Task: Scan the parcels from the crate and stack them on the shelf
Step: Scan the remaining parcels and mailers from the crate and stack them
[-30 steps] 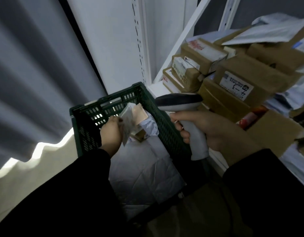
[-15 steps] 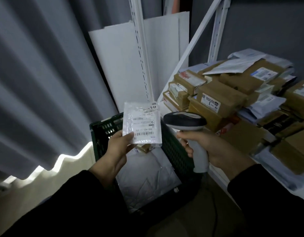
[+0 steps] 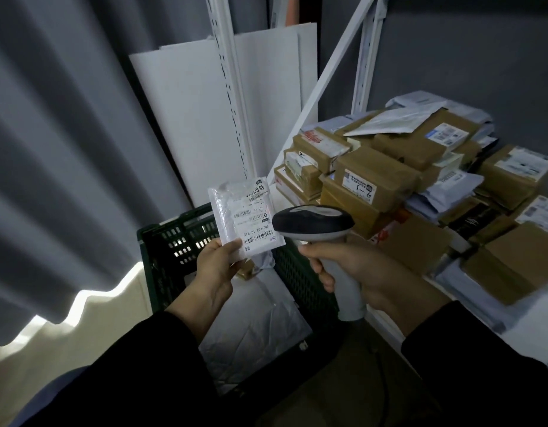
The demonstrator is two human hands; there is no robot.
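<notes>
Head camera looks down on two hands at work. The thumb and fingers of the left hand (image 3: pixel 215 266) pinch the bottom corner of a small white parcel (image 3: pixel 245 217) and hold it up in the air, above the green crate (image 3: pixel 174 224). The fingers of the right hand (image 3: pixel 358 269) curl tight round the handle of the scanner (image 3: pixel 312 223). I cannot tell if a finger is on the trigger. The nose of the scanner is just beside the parcel's right edge, close to the bar code at the bottom of the label.

I think the step now is the scan. To do it well, the left hand should hold the parcel flat and still, with the thumb off the bar code. The scanner looks very close and a bit to the side, so it may help to pull it back a little and point its nose right at the black lines. The parcel is thin and soft, so it may bend and should not be squeezed.

A big white bag (image 3: pixel 254 322) lies in the crate. To the right, the shelf (image 3: pixel 386 327) holds many brown boxes (image 3: pixel 374 180), and the parcel should go there next.

One second ago the left hand was down in the crate. Half a second ago it held the parcel up straight, facing the camera. Now the parcel is tipped to one side and sits nearer the scanner. The right hand has kept hold of the scanner the whole time.
</notes>
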